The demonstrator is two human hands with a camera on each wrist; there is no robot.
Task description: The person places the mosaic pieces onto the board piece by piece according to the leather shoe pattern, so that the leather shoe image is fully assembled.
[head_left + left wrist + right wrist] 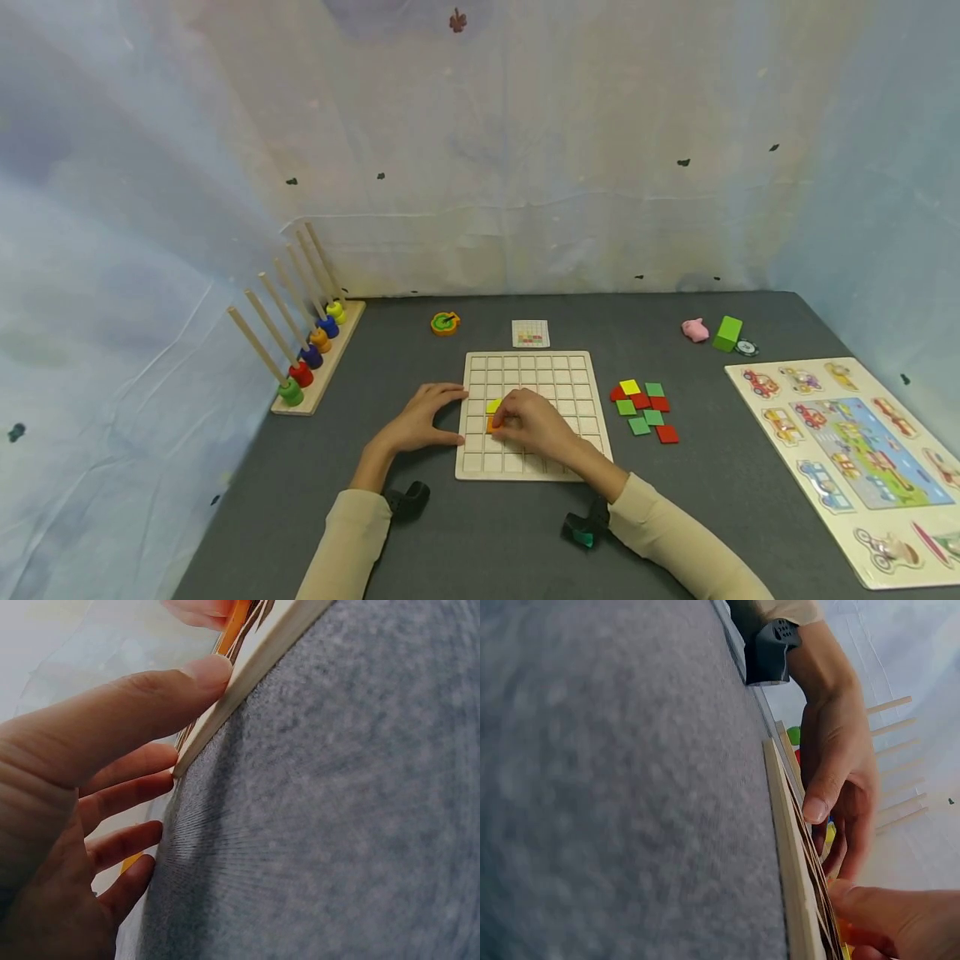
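Note:
A pale wooden grid board (562,365) lies on the dark table in the head view. Over its left part, my right hand (536,425) pinches an orange square tile (491,426) between thumb and fingers, low over the cells. Just beyond that tile a yellow tile (493,406) sits in the grid, partly covered by the fingers. My left hand (422,418) rests at the board's left edge with its fingers spread; in the left wrist view its thumb (206,671) touches the edge. The right wrist view shows both hands close together at the board.
Loose red, green and yellow tiles (667,434) lie right of the board. A small card with a coloured grid (530,328) is behind it. A peg stand (322,375) with coloured beads stands left, a picture puzzle (832,533) right. Small toys, including a pink pig (694,330), sit farther back.

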